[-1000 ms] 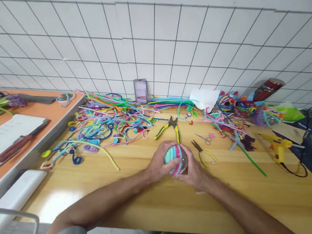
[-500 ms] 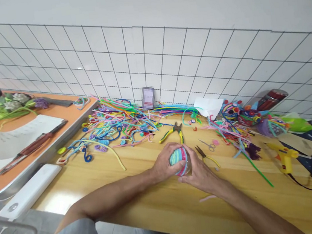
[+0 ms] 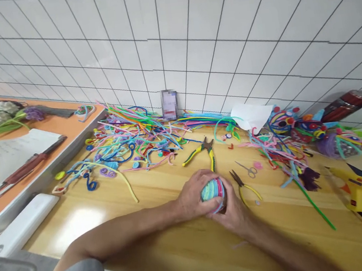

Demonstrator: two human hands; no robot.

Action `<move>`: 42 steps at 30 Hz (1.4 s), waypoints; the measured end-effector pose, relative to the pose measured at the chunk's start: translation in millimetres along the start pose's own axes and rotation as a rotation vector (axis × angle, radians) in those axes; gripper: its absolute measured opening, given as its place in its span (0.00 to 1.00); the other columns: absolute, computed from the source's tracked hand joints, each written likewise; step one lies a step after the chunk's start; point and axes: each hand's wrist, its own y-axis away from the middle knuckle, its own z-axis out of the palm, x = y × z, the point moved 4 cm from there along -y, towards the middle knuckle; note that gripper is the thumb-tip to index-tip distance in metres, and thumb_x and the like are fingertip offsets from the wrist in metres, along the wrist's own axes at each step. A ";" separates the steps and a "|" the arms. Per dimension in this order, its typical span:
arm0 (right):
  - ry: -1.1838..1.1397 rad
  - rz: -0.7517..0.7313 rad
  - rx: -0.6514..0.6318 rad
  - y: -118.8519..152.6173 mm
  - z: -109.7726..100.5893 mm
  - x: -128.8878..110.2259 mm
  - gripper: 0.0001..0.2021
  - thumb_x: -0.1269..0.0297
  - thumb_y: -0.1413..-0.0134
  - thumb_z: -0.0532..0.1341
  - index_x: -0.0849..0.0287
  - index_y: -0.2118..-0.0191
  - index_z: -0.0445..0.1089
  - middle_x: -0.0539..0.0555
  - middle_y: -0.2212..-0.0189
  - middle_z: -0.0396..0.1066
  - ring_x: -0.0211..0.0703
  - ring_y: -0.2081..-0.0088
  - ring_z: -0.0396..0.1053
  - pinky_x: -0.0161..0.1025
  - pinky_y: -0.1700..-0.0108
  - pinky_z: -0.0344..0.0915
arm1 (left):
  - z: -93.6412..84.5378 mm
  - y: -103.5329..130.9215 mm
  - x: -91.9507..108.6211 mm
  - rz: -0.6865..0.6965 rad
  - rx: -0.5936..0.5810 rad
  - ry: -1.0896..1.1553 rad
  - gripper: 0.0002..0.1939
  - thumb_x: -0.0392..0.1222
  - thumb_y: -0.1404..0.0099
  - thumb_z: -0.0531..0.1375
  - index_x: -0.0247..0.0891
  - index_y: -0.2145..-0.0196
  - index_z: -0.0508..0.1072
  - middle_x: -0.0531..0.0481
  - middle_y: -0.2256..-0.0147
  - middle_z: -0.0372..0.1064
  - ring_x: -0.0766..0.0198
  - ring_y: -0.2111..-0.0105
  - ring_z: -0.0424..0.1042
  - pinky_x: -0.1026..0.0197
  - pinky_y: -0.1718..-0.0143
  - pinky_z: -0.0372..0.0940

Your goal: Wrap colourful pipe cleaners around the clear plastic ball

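Two bare hands are gripping one round ball wrapped in turquoise, blue and pink fuzzy strips [image 3: 212,192] in the head view: the left hand [image 3: 194,196] is curling around its left side, thumb across the front, and the right hand [image 3: 233,208] is cupping its right side, fingers bent. The ball is sitting above the pale wooden worktop [image 3: 168,247], near the yellow-and-green-handled pliers [image 3: 210,154], whose handles are spreading apart.
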 end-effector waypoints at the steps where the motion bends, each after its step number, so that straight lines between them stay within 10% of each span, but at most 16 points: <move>1: -0.001 -0.006 -0.001 0.8 0.8 -2.0 0.49 0.53 0.42 0.73 0.55 0.25 0.45 0.70 0.32 0.63 0.65 0.34 0.70 0.61 0.36 0.74 | -0.6 2.2 0.6 0.003 -0.004 0.001 0.31 0.54 0.29 0.64 0.40 0.34 0.67 0.35 0.41 0.72 0.47 0.40 0.72 0.43 0.38 0.70; 17: -0.023 -0.035 -0.067 10.8 1.3 -11.7 0.51 0.41 0.38 0.68 0.55 0.24 0.39 0.72 0.29 0.56 0.71 0.28 0.60 0.70 0.30 0.65 | -9.0 16.4 13.1 -0.012 -0.037 0.101 0.50 0.68 0.32 0.65 0.42 0.24 0.52 0.33 0.35 0.66 0.40 0.35 0.68 0.38 0.32 0.63; 24: -0.082 0.083 -0.097 11.2 0.2 -5.5 0.55 0.44 0.43 0.73 0.56 0.24 0.38 0.73 0.29 0.56 0.68 0.28 0.62 0.66 0.30 0.66 | -19.0 9.8 5.8 -0.122 -0.152 0.432 0.49 0.76 0.27 0.46 0.42 0.21 0.47 0.33 0.25 0.52 0.38 0.26 0.56 0.36 0.25 0.53; 35: -0.113 0.156 -0.087 13.8 -4.9 7.5 0.57 0.41 0.47 0.75 0.56 0.25 0.41 0.73 0.29 0.57 0.66 0.30 0.65 0.63 0.31 0.68 | -18.1 -11.4 -7.9 -0.262 -0.256 0.823 0.49 0.79 0.29 0.37 0.45 0.27 0.63 0.41 0.25 0.59 0.45 0.24 0.58 0.39 0.26 0.59; 42: 0.021 0.109 -0.057 19.9 -7.9 8.3 0.57 0.47 0.47 0.75 0.56 0.24 0.40 0.73 0.29 0.57 0.68 0.31 0.65 0.64 0.33 0.69 | -15.2 -5.1 -3.2 -0.225 -0.169 0.452 0.45 0.75 0.26 0.48 0.37 0.27 0.61 0.32 0.28 0.60 0.41 0.25 0.58 0.36 0.25 0.56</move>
